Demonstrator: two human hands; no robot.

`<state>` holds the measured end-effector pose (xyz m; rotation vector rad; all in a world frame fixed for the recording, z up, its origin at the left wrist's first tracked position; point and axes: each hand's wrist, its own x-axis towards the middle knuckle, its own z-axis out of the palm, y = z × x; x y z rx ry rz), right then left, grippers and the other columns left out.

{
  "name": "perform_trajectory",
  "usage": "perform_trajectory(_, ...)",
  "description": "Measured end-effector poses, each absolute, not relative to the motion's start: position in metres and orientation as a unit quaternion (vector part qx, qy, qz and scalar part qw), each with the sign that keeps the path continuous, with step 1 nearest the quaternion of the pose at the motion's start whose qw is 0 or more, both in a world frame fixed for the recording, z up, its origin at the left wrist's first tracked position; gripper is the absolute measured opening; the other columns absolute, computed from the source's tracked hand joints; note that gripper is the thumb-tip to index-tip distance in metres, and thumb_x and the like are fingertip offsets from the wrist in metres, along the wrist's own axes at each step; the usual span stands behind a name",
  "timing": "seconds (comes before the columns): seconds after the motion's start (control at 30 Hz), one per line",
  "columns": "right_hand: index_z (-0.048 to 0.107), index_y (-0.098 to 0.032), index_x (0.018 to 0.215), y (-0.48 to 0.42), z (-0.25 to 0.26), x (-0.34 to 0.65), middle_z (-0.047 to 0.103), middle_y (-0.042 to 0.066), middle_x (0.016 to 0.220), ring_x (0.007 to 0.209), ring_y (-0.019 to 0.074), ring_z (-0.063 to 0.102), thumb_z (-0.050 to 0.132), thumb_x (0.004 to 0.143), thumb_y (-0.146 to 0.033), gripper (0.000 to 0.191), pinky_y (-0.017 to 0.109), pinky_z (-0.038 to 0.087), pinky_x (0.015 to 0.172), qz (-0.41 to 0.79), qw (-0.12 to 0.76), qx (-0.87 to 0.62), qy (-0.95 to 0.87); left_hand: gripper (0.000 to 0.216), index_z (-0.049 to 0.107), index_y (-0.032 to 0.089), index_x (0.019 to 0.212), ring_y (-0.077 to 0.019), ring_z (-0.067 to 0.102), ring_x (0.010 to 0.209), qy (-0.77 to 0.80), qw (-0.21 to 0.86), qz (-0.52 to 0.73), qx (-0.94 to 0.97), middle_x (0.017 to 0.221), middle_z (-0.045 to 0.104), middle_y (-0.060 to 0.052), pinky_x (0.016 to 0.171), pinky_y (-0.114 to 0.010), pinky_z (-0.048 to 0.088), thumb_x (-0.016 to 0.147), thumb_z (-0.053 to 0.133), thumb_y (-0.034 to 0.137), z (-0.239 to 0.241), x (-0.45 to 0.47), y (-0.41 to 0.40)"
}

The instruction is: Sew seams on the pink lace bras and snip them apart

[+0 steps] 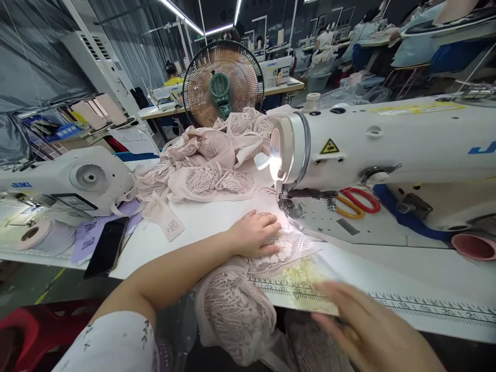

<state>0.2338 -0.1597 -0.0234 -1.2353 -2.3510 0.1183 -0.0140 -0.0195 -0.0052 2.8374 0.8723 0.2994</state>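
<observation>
My left hand [256, 233] lies flat, fingers stretched out, on a pale pink lace garment [240, 305] close to the needle [284, 204] of a white sewing machine [387, 150]. The garment runs from under the presser foot over the table edge towards my lap. My right hand [372, 333] hovers low at the near table edge by the lace, smeared by motion; its fingers look extended, and I cannot tell whether it holds anything. A printed ruler strip [426, 307] runs along the table's front edge.
A heap of pink lace pieces [209, 160] lies behind the needle, before a standing fan [221, 82]. Red and orange-handled scissors [354, 201] rest on the machine bed. A black phone [106, 247] lies at left beside a second sewing machine [65, 181]. People work at far tables.
</observation>
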Motion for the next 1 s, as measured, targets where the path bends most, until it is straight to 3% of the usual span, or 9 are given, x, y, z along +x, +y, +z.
perform_trajectory(0.07, 0.053, -0.021, 0.13, -0.13, -0.022, 0.242, 0.06, 0.015, 0.11, 0.064, 0.0178, 0.062, 0.045, 0.091, -0.031, 0.04, 0.023, 0.042, 0.038, -0.077, 0.229, -0.481, -0.843, 0.059, 0.051, 0.01, 0.128, -0.0338, 0.046, 0.122, 0.293, 0.066, 0.103, 0.948, 0.132, 0.051, -0.021, 0.104, -0.05, 0.031, 0.088, 0.045, 0.053, -0.006, -0.01, -0.017)
perform_trajectory(0.13, 0.057, -0.023, 0.123, -0.108, -0.024, 0.244, 0.056, 0.015, 0.117, 0.061, 0.0152, 0.059, 0.043, 0.089, -0.026, 0.037, 0.021, 0.036, 0.033, -0.114, 0.208, -0.482, -0.844, 0.059, 0.051, 0.011, 0.128, -0.0329, 0.047, 0.12, 0.298, 0.051, 0.099, 0.948, 0.13, 0.052, -0.02, 0.102, -0.048, 0.032, 0.088, 0.045, 0.053, -0.007, -0.005, -0.016)
perform_trajectory(0.27, 0.064, -0.021, 0.096, -0.093, -0.029, 0.247, 0.06, 0.01, 0.118, 0.081, 0.0192, 0.064, 0.041, 0.084, -0.015, 0.027, 0.023, 0.048, 0.047, -0.098, 0.174, -0.45, -0.87, 0.06, 0.052, 0.009, 0.127, -0.0314, 0.049, 0.118, 0.301, 0.014, 0.089, 0.949, 0.131, 0.052, -0.019, 0.098, -0.044, 0.035, 0.089, 0.041, 0.055, -0.008, 0.0, -0.016)
perform_trajectory(0.37, 0.061, -0.022, 0.101, -0.097, -0.029, 0.251, 0.065, 0.006, 0.11, 0.093, 0.019, 0.064, 0.04, 0.084, -0.011, 0.029, 0.023, 0.051, 0.056, -0.08, 0.179, -0.414, -0.889, 0.062, 0.05, 0.01, 0.13, -0.0308, 0.047, 0.121, 0.286, -0.006, 0.096, 0.953, 0.138, 0.048, -0.016, 0.098, -0.043, 0.035, 0.091, 0.036, 0.055, -0.008, -0.001, -0.016)
perform_trajectory(0.53, 0.061, -0.023, 0.102, -0.103, -0.029, 0.253, 0.068, 0.003, 0.106, 0.09, 0.0167, 0.065, 0.039, 0.086, -0.011, 0.029, 0.022, 0.052, 0.06, -0.047, 0.166, -0.393, -0.903, 0.064, 0.05, 0.011, 0.131, -0.0317, 0.048, 0.119, 0.287, -0.018, 0.093, 0.953, 0.138, 0.049, -0.013, 0.095, -0.043, 0.035, 0.091, 0.031, 0.058, -0.01, -0.003, -0.016)
perform_trajectory(0.8, 0.061, -0.022, 0.102, -0.106, -0.027, 0.25, 0.067, 0.004, 0.107, 0.091, 0.0172, 0.063, 0.036, 0.089, -0.014, 0.029, 0.023, 0.05, 0.058, -0.026, 0.162, -0.406, -0.899, 0.064, 0.049, 0.011, 0.133, -0.03, 0.047, 0.12, 0.291, -0.022, 0.077, 0.953, 0.14, 0.048, -0.012, 0.098, -0.041, 0.034, 0.091, 0.033, 0.057, -0.009, -0.001, -0.015)
perform_trajectory(1.0, 0.059, -0.023, 0.102, -0.099, -0.027, 0.248, 0.066, 0.001, 0.105, 0.086, 0.0141, 0.063, 0.039, 0.086, -0.011, 0.028, 0.018, 0.045, 0.047, -0.043, 0.17, -0.386, -0.906, 0.064, 0.046, 0.013, 0.135, -0.0288, 0.044, 0.124, 0.311, -0.041, 0.048, 0.948, 0.142, 0.046, -0.011, 0.098, -0.043, 0.035, 0.092, 0.032, 0.058, -0.007, -0.001, -0.009)
